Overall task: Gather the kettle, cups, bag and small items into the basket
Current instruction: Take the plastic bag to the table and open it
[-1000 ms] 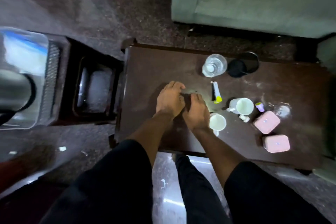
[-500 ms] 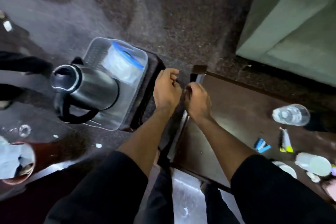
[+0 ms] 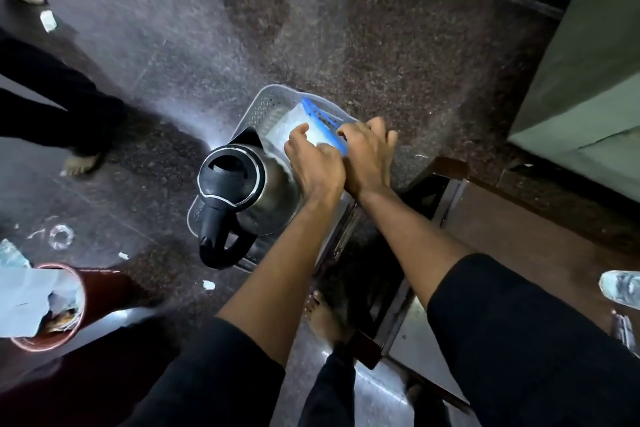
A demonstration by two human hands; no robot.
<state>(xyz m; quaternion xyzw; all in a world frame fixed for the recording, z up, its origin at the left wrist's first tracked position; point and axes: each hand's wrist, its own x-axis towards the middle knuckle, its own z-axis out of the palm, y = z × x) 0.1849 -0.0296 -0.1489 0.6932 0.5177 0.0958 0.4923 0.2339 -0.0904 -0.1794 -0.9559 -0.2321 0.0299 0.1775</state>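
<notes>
A grey perforated basket (image 3: 264,104) sits on a low dark stand beside the table. In it stands the steel kettle (image 3: 277,198) with a black lid and handle, at the near left. A clear bag with a blue strip (image 3: 313,114) lies in the basket's far half. My left hand (image 3: 313,166) and my right hand (image 3: 367,152) press side by side over the bag and the basket's right rim. Their fingers curl downward, and anything inside them is hidden. The cups are out of view.
A dark wooden table (image 3: 526,229) fills the right side, with a clear bottle (image 3: 620,288) at the frame edge. A green sofa (image 3: 588,80) stands beyond it. A red bin with paper (image 3: 45,308) is at bottom left. Another person's legs (image 3: 69,107) stand at the left.
Both hands left the table together, travelled left and now reach into the basket over the bag. My view has swung left, so the cups and small items dropped out of sight.
</notes>
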